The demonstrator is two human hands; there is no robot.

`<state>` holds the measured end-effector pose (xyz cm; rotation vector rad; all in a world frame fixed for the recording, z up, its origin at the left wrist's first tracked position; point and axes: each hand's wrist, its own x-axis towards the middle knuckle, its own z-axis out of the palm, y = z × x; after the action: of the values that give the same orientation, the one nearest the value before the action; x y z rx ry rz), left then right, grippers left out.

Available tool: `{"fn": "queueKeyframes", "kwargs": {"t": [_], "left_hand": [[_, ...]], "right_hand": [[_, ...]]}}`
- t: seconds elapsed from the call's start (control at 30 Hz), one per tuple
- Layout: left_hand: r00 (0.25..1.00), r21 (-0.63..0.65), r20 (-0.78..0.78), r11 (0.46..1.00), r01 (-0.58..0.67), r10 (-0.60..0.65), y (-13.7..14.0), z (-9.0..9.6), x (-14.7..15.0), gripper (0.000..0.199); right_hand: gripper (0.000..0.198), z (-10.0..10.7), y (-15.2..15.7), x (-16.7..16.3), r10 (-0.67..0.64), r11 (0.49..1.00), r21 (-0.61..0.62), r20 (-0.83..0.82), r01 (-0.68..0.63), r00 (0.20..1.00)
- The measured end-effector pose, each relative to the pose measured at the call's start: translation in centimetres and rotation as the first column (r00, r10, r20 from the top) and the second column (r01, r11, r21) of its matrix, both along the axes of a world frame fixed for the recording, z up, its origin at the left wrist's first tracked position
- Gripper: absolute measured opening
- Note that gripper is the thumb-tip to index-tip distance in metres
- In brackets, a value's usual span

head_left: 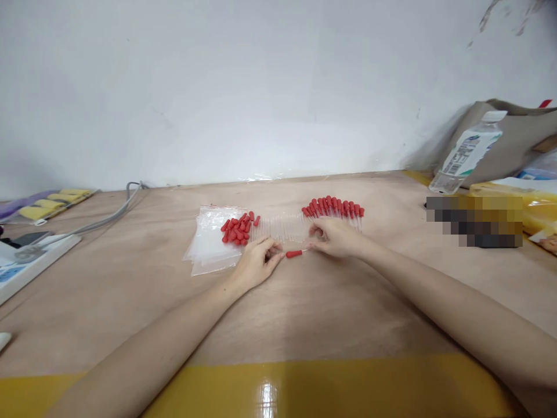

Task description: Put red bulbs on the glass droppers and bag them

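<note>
My right hand (333, 237) pinches the thin clear tube of a dropper (294, 253) between thumb and fingertips. The dropper's red rubber bulb points left, towards my left hand (260, 259). My left fingers are loosely bent, with a gap to the thumb, whose tip is close to the bulb's end; I cannot tell if they touch. Behind both hands lies a row of clear tubes (285, 226). To the left is a heap of loose red bulbs (236, 231) on clear plastic bags (209, 244). Several droppers with red bulbs (333, 204) lie fanned out beyond my right hand.
A white power strip (39, 261) with a grey cable (104, 217) lies at left, near a pack of yellow and purple items (47, 204). At right stand a plastic bottle (467, 154) and a grey-brown bag (513, 136), with yellow packaging (535, 203) in front. A wall rises behind the table.
</note>
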<state>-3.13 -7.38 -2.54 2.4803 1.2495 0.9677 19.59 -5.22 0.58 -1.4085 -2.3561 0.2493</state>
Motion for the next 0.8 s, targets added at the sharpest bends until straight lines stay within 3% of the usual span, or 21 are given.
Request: {"fn": "queueKeyframes", "kwargs": {"t": [0.2, 0.33, 0.5, 0.57, 0.67, 0.8], "left_hand": [[1.0, -0.017, -0.005, 1.0, 0.005, -0.005, 0.0, 0.0, 0.0, 0.006], [1.0, -0.012, -0.018, 1.0, 0.002, -0.002, 0.0, 0.0, 0.0, 0.008], [1.0, -0.018, -0.031, 1.0, -0.002, 0.001, 0.0, 0.1, 0.0, 0.009], [0.999, -0.022, -0.034, 1.0, -0.001, 0.0, 0.0, 0.2, 0.1, 0.009], [0.999, -0.019, -0.041, 1.0, 0.0, -0.001, 0.0, 0.2, 0.1, 0.009], [0.999, -0.02, -0.04, 1.0, 0.0, -0.001, 0.1, 0.2, 0.1, 0.01]], "right_hand": [[0.026, 0.4, 0.3, 1.2, 0.264, 0.944, -0.222, 0.063, -0.245, 0.962], [0.01, 0.8, -0.3, 1.1, 0.327, 0.937, -0.2, 0.208, -0.288, 0.922], [0.013, 1.0, -0.9, 0.8, 0.301, 0.949, -0.192, 0.322, -0.249, 0.898], [0.016, 1.2, -0.4, 0.8, 0.241, 0.964, -0.187, 0.297, -0.191, 0.924], [0.021, 1.7, 1.2, 0.7, -0.028, 0.992, -0.114, 0.22, 0.054, 0.975], [0.024, 1.9, 3.3, -0.6, -0.369, 0.92, -0.086, 0.136, 0.382, 0.92]]}}
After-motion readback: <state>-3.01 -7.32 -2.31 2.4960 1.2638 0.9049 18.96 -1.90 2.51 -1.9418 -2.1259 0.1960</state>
